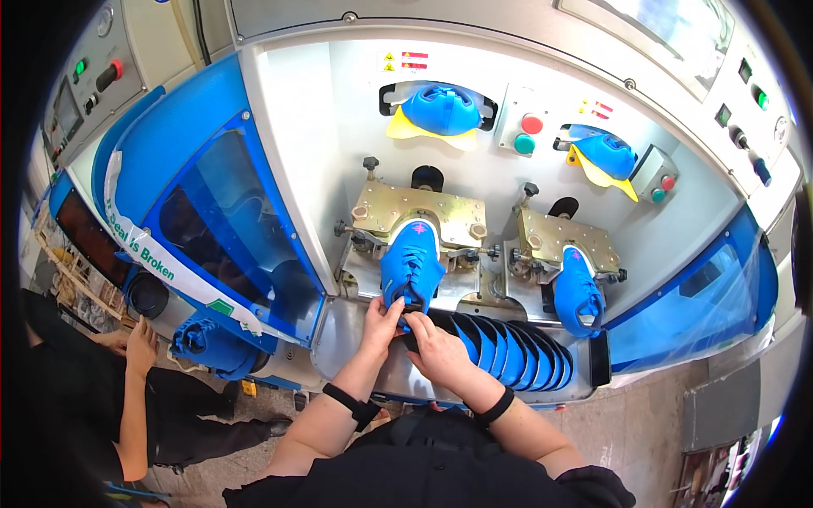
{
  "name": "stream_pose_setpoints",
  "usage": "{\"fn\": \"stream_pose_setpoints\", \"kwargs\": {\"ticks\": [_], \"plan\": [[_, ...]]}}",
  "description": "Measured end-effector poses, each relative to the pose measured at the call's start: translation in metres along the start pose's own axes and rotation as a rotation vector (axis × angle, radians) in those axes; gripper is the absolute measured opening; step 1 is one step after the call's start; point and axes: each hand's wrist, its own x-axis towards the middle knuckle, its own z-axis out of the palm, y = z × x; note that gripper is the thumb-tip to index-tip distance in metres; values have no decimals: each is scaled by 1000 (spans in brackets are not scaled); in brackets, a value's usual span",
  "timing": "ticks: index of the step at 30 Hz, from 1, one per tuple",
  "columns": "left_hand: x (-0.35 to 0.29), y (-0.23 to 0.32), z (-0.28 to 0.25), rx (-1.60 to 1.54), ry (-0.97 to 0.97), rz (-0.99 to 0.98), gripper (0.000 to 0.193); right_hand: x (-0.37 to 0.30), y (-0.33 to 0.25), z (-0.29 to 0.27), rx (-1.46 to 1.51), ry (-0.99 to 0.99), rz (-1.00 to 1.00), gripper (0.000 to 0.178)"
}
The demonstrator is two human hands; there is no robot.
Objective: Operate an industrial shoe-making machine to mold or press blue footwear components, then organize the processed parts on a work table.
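A blue lace-up shoe upper (412,264) lies with its toe in the left metal clamp fixture (432,209) and its heel toward me. At the heel, my left hand (381,328) is closed on the edge of the collar. My right hand (440,349) pinches the heel edge from the other side, its fingertips almost meeting those of the left. Part of the heel is hidden behind my fingers. Beside my right hand, a row of several blue and black shoe uppers (512,356) lies in the metal tray (340,332).
In the right clamp fixture (566,241) sits another blue upper (578,292). Two blue-and-yellow formed pieces (440,110) (605,157) are mounted on the back wall, near red and green push buttons (531,124). A blue-framed door (229,203) flanks the left. Another person (85,381) stands at far left.
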Motion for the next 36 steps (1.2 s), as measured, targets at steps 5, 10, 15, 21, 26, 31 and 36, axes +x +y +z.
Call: {"fn": "stream_pose_setpoints", "kwargs": {"ticks": [5,10,15,21,26,31,36], "plan": [[8,-9,-4,10,-16,27,43,0,8,6,5,-18,-2,67],[10,-13,-6,34,-1,38,44,1,10,9,21,-38,2,68],[3,-5,0,52,-2,41,46,0,12,8,30,-41,1,68],[-1,-2,2,59,12,64,48,-1,12,8,34,-43,-3,70],[-2,-2,2,58,2,54,49,-1,12,8,26,-42,-4,71],[-3,-1,2,65,7,45,50,-1,11,7,27,-48,2,72],[0,-5,0,51,0,42,50,-1,10,8,28,-45,4,72]]}}
